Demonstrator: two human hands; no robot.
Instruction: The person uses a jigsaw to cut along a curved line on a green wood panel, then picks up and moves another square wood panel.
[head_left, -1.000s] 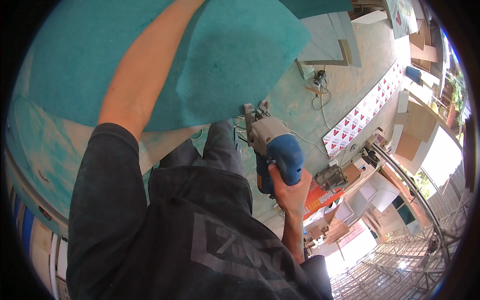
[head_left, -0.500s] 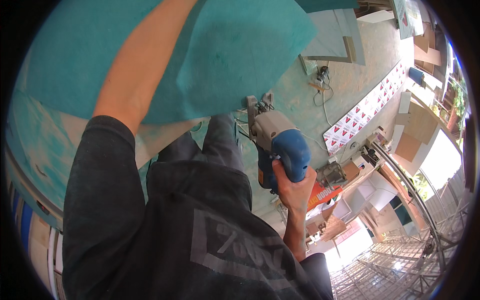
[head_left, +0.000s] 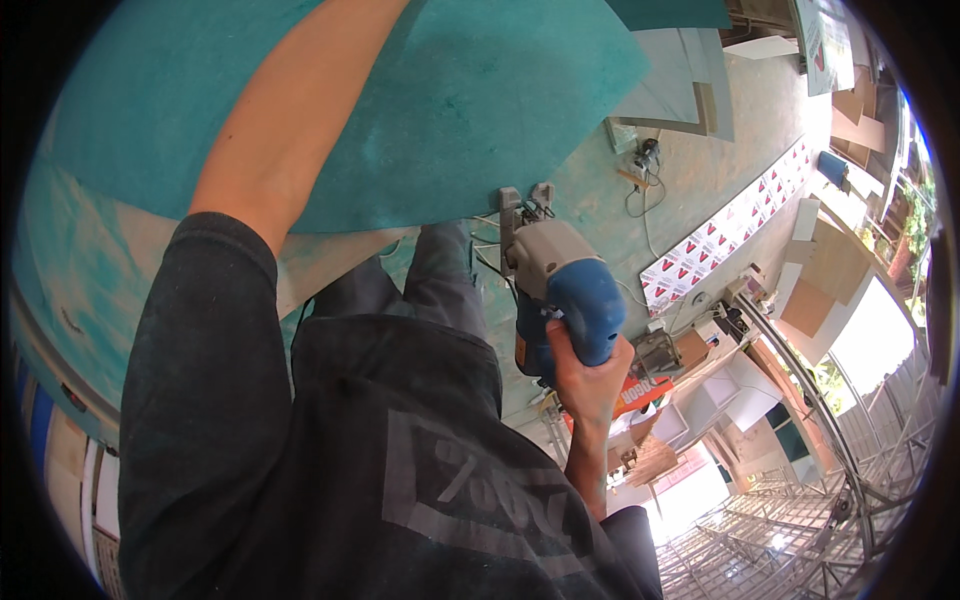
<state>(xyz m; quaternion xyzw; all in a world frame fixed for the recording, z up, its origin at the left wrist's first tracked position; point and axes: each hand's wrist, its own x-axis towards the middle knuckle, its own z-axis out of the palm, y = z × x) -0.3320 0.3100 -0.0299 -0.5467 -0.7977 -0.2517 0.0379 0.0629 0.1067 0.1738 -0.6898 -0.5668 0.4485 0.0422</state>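
Note:
My right hand (head_left: 592,380) is wrapped round the handle of a blue and grey jigsaw (head_left: 582,295). The tool's metal shoe lies at the near edge of a large teal sheet (head_left: 490,120), toward its right corner. Whether the blade is in the sheet cannot be made out. Across the sheet stretches my left forearm (head_left: 285,125); the left hand itself is beyond the top of the picture.
Below the teal sheet a paler board (head_left: 330,262) shows by my legs. To the right on the floor lie a corded tool (head_left: 648,155) and a long patterned strip (head_left: 725,230). Grey panels (head_left: 665,75) stand at the far right, with wooden offcuts (head_left: 830,270) beyond.
The view has shifted slightly. The jigsaw stays at the sheet's near edge in my right hand, with little visible movement; my left arm still reaches across the sheet.

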